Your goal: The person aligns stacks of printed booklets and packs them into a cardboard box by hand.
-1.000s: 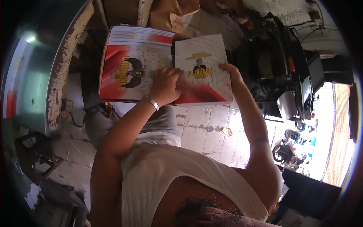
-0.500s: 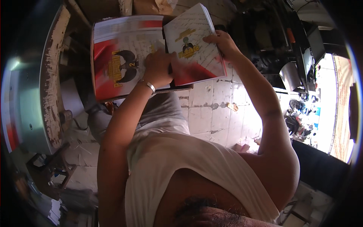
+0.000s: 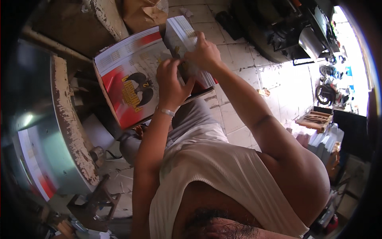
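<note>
A brown cardboard box point(image 3: 203, 94) sits over my lap, its left part filled by a stack of red-and-white booklets point(image 3: 119, 93) with a dark winged emblem and yellow lettering. In the box's right part stands a smaller bundle of booklets point(image 3: 179, 34), tilted with white page edges up. My right hand point(image 3: 205, 53) is closed over that bundle's right side, its fingertips on the covers. My left hand point(image 3: 173, 81) is over the gap between stack and bundle, fingers apart and thumb stretched toward the bundle. Its fingertips lie close to the bundle; contact is hard to make out.
A green metal machine point(image 3: 59, 159) with a worn, peeling edge stands at my left. Brown paper point(image 3: 145, 14) lies beyond the box. Dark machinery point(image 3: 270, 32) is at the far right, above a tiled floor point(image 3: 246, 85). Stacked paper and a wooden crate point(image 3: 316, 119) sit at the right.
The bundle has gone from held up, cover showing, to down in the box's right part. My right hand moved left and inward. The view has turned, showing more at the right.
</note>
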`<state>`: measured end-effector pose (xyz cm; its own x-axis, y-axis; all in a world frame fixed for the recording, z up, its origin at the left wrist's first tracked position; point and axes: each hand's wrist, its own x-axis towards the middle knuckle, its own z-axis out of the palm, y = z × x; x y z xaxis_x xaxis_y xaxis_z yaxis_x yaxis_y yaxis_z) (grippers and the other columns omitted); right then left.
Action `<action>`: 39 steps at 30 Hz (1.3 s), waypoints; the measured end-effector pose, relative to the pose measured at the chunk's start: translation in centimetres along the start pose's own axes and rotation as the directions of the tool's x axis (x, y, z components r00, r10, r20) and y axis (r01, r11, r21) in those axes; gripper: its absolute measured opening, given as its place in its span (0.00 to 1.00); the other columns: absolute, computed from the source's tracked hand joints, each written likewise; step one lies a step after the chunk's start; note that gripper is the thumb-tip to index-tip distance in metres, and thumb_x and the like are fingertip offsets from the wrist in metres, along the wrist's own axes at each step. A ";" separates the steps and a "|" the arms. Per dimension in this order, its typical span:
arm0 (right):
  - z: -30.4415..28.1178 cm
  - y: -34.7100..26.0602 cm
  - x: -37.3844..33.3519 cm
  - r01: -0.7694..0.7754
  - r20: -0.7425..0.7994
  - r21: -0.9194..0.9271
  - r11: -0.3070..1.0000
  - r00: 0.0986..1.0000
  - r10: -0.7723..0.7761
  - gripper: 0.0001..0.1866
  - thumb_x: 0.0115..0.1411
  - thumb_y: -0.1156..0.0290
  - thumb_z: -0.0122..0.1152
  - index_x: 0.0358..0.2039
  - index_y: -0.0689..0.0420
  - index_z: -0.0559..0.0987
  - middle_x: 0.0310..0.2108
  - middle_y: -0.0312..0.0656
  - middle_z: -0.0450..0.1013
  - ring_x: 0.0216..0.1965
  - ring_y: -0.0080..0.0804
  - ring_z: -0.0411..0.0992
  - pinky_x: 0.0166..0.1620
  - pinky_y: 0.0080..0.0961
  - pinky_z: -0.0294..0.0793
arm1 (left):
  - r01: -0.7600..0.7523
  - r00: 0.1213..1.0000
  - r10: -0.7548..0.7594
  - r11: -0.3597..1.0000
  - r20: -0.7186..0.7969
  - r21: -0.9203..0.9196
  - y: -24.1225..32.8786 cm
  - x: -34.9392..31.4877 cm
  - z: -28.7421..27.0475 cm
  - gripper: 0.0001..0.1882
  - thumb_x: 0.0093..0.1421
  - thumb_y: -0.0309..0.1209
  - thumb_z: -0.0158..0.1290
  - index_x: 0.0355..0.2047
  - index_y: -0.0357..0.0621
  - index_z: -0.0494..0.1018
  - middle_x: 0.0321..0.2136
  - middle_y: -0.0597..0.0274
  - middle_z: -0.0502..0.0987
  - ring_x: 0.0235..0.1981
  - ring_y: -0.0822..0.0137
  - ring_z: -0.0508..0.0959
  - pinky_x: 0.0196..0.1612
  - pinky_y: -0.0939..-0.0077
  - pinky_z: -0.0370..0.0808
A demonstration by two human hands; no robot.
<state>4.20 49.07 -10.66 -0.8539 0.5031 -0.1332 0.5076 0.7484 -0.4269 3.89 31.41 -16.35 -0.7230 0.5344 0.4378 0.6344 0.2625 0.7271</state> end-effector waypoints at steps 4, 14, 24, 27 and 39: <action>2.7 -1.5 -0.8 0.000 -0.008 -0.030 1.000 1.000 0.000 0.46 0.50 0.57 0.69 0.67 0.55 0.59 0.49 0.59 0.78 0.52 0.59 0.77 0.55 0.46 0.76 | 0.018 0.997 -0.026 0.994 -0.069 -0.107 0.3 -2.8 -3.0 0.30 0.55 0.34 0.67 0.56 0.41 0.71 0.53 0.49 0.73 0.57 0.49 0.71 0.61 0.56 0.66; 0.9 -1.6 -1.5 -0.102 -0.037 -0.009 0.995 0.994 0.102 0.47 0.52 0.60 0.70 0.67 0.59 0.57 0.51 0.58 0.76 0.51 0.57 0.77 0.54 0.44 0.77 | 0.393 0.916 -0.392 0.833 0.085 -0.390 -1.0 -9.3 -6.1 0.28 0.59 0.31 0.65 0.58 0.36 0.70 0.55 0.52 0.74 0.56 0.59 0.73 0.59 0.63 0.69; 7.1 -0.1 -1.5 -0.101 0.028 0.009 0.995 0.995 0.101 0.44 0.52 0.63 0.72 0.63 0.61 0.58 0.50 0.57 0.74 0.51 0.53 0.78 0.52 0.44 0.79 | 0.460 0.878 -0.464 0.746 0.119 -0.481 -1.4 -8.8 -7.8 0.29 0.63 0.28 0.61 0.63 0.37 0.66 0.56 0.54 0.73 0.57 0.63 0.73 0.59 0.65 0.69; 6.9 -0.1 -1.5 -0.097 0.071 0.034 0.995 0.993 0.094 0.47 0.53 0.59 0.72 0.65 0.61 0.56 0.51 0.56 0.73 0.51 0.53 0.78 0.52 0.43 0.79 | 0.484 0.866 -0.478 0.723 0.149 -0.492 -0.9 -8.3 -8.0 0.30 0.63 0.28 0.62 0.63 0.36 0.66 0.55 0.54 0.73 0.56 0.63 0.74 0.59 0.66 0.69; 7.1 2.6 -2.3 -0.233 0.244 0.417 0.879 0.960 0.140 0.56 0.49 0.33 0.71 0.67 0.59 0.63 0.55 0.59 0.75 0.57 0.54 0.74 0.60 0.44 0.72 | 0.454 0.891 -0.398 0.804 0.221 -0.384 1.4 -5.2 -6.3 0.29 0.63 0.26 0.61 0.63 0.37 0.66 0.55 0.55 0.73 0.55 0.62 0.75 0.59 0.66 0.69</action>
<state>6.68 46.81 -17.82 -0.7768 0.4820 -0.4053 0.5973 0.3601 -0.7166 6.78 23.99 -14.29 -0.8358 0.5487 -0.0161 0.0763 0.1453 0.9864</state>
